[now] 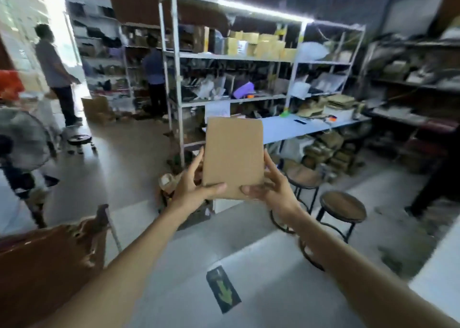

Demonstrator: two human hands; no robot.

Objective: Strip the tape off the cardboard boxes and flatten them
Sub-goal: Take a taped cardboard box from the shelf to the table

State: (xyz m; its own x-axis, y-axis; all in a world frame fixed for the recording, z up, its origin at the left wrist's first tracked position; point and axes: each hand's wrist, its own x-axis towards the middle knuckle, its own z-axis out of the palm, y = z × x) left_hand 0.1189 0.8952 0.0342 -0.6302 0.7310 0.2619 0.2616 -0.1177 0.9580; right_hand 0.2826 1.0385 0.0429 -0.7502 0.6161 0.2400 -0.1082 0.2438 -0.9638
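I hold a small plain brown cardboard box (234,155) upright in front of me at arm's length, its broad face toward the camera. My left hand (193,183) grips its lower left edge, thumb across the bottom front and fingers behind. My right hand (270,185) grips the lower right edge the same way. No tape shows on the face toward me; the back is hidden.
A white table (189,265) lies below my arms with a dark packet (223,289) on it. Two round stools (343,207) stand to the right, a brown chair (49,260) at lower left, a fan (22,138) on the left. Metal shelving (174,53) with boxes and two people (56,71) stand beyond.
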